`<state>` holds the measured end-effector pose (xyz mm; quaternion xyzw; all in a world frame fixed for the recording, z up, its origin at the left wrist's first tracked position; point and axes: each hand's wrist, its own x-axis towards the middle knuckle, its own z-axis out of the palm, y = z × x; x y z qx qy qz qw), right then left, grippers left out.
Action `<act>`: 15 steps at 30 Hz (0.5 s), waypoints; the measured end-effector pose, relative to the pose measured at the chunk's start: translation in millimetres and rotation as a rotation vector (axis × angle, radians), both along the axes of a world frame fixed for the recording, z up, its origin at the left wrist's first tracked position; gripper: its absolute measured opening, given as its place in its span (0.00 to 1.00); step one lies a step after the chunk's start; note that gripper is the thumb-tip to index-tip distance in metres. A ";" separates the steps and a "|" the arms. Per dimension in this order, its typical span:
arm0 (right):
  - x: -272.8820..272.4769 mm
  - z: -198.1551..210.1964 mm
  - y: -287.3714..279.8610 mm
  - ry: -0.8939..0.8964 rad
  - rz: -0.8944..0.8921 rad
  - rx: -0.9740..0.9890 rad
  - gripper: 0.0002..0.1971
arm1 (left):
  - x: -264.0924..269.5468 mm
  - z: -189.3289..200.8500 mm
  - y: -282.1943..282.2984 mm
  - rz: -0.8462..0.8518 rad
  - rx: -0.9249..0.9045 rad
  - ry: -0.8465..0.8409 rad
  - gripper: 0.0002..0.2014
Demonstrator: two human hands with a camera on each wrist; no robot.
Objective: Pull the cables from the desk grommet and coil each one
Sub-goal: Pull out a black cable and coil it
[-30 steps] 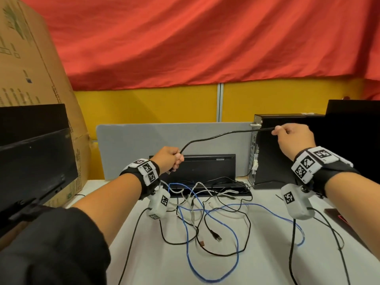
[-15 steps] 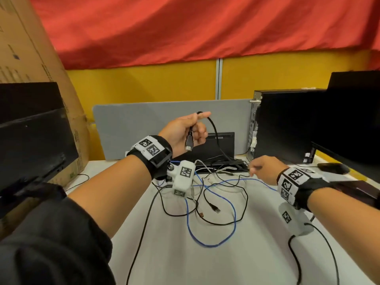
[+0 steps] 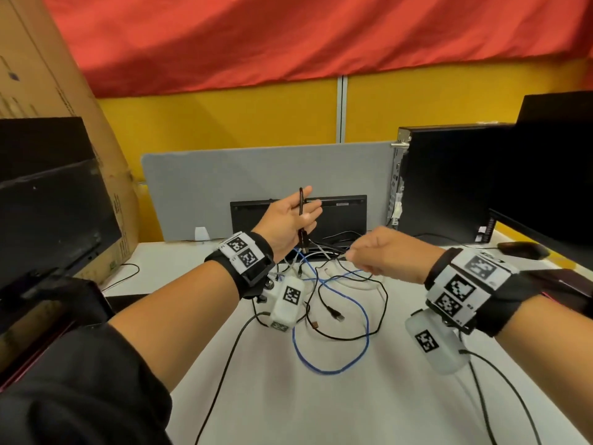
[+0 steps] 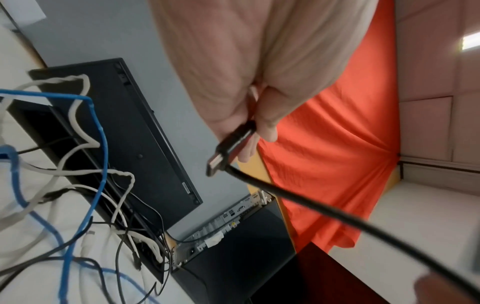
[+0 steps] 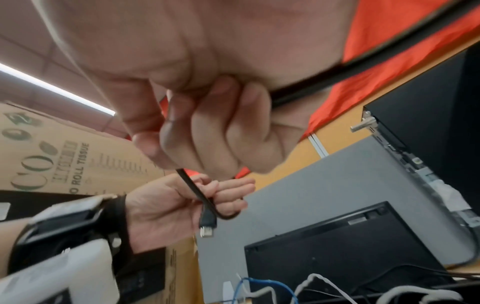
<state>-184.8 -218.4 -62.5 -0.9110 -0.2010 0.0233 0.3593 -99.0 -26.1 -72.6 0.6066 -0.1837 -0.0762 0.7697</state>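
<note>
A black cable (image 3: 301, 203) with a metal-tipped plug (image 3: 303, 243) runs up over the fingers of my raised left hand (image 3: 308, 207). In the left wrist view thumb and fingers pinch the plug (image 4: 231, 146), and the cable (image 4: 324, 207) leads off to the lower right. My right hand (image 3: 353, 255) hovers just right of it above the desk, fingers curled round the same cable (image 5: 337, 70). Behind both hands stands the desk grommet's open black lid (image 3: 337, 216). A blue cable (image 3: 364, 316), a white cable (image 3: 359, 285) and thin black ones lie tangled below.
A cardboard box (image 3: 48, 91) and a dark monitor (image 3: 48, 203) stand at the left. A grey divider panel (image 3: 224, 175) backs the desk. To the right are a black PC tower (image 3: 442, 178), a second monitor (image 3: 552, 175) and a mouse (image 3: 519, 248).
The cable was stretched taut between both hands. My right hand dropped from beside the tower and now sits close to the left, which rose and spread its fingers with the cable over them.
</note>
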 end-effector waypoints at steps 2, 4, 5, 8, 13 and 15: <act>-1.1 9.9 2.1 0.012 0.014 0.089 0.23 | -8.0 -1.6 -3.8 -0.048 0.067 -0.018 0.30; -0.7 18.5 1.4 0.054 0.018 0.213 0.23 | -16.1 -2.8 -7.9 -0.109 0.123 -0.021 0.31; -0.4 21.9 0.5 0.071 0.004 0.275 0.23 | -20.5 -3.4 -9.6 -0.151 0.137 -0.011 0.31; 1.7 29.6 -3.1 0.071 -0.083 0.400 0.20 | -31.8 -2.5 -12.0 -0.345 0.140 0.002 0.31; 5.9 28.2 -8.5 -0.004 -0.215 0.461 0.18 | -38.4 1.8 -11.6 -0.511 0.147 0.050 0.29; 7.2 25.3 -9.6 -0.034 -0.248 0.470 0.17 | -40.8 2.6 -13.5 -0.522 0.131 0.076 0.30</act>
